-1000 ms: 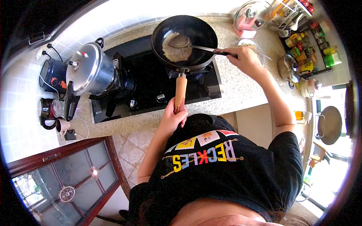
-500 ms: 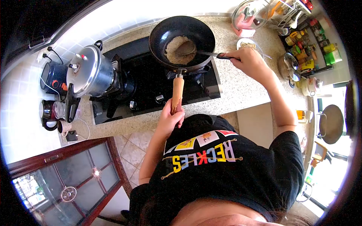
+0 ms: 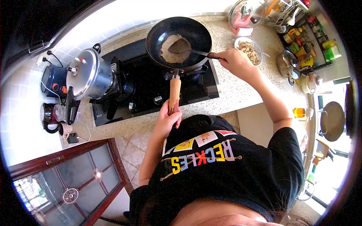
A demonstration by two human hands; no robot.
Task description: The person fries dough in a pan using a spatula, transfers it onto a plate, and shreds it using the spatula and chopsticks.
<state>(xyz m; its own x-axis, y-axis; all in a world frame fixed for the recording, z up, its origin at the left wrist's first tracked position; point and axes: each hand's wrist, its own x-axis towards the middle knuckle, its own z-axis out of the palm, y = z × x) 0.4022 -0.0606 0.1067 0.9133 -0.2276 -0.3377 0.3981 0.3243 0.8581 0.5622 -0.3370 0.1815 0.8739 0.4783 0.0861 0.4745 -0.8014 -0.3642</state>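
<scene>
Silver metal at the left: a pressure cooker (image 3: 89, 73), lidded, over the left side of the black hob (image 3: 151, 84). Next, lower in view, the left hand (image 3: 166, 122), with fingers wrapped round the near end of a wooden handle (image 3: 175, 89). Points away from the body, up to a dark wok (image 3: 200, 35) on the hob's right side. Inside, a flat, pale mass of food (image 3: 167, 55), left of the wok's middle. Over it, the broad head of a turner (image 3: 200, 53); pressing down or just hovering, cannot tell. Lies to the left of the right hand's fingers and slightly higher in view, with the long axis running across the wok's right rim, nearly square to the wooden handle. Nearer to the turner than the left, the right hand (image 3: 237, 64), closed on its dark grip, just outside the wok. Right beside the knuckles, a white bowl (image 3: 243, 39) of chopped food (image 3: 253, 56), with a thin utensil (image 3: 262, 52) across it. No telling hand-to-bowl contact from this angle.
</scene>
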